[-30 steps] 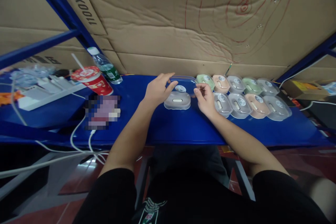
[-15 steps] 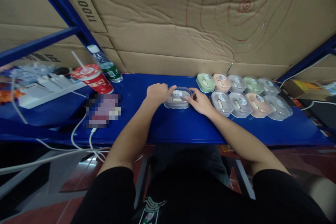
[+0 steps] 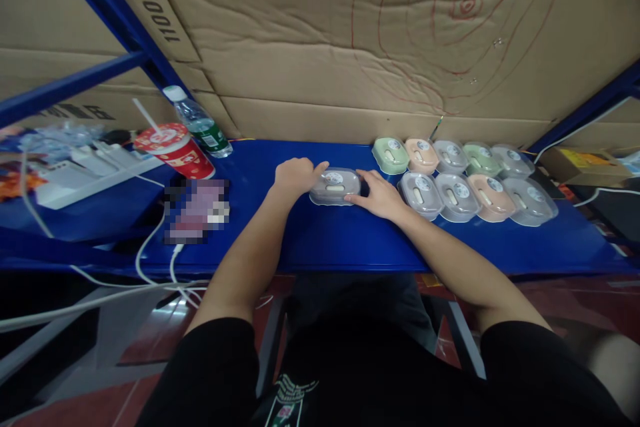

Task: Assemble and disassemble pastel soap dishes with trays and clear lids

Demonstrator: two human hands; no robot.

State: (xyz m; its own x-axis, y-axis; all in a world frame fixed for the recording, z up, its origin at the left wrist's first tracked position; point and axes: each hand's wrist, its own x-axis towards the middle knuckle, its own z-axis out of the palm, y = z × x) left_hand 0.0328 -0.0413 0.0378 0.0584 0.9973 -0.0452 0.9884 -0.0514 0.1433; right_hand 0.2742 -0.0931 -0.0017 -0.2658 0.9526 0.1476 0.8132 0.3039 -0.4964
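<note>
A grey plastic lunch box (image 3: 336, 195) with a clear lid, a round sticker and a pale tab on top sits on the table in front of me. My left hand (image 3: 299, 175) grips its left end, fingers curled and thumb extended at the lid's edge. On the opposite end is my right hand (image 3: 379, 195), its thumb at the front edge and fingers behind the box. Just right of that hand stand more lunch boxes in two rows: a grey one (image 3: 421, 196), a peach one (image 3: 491, 198) and a green one (image 3: 390, 156) among them.
On the blue table (image 3: 320, 247), a red paper cup (image 3: 176, 152) with a straw and a water bottle (image 3: 203, 125) stand at left. Near them lie a power strip (image 3: 100, 180), cables and a pixelated item (image 3: 197, 211). Cardboard (image 3: 300, 33) walls the back.
My right thumb has slid from the top of the lid down to the box's front edge. The left hand and the box have barely shifted.
</note>
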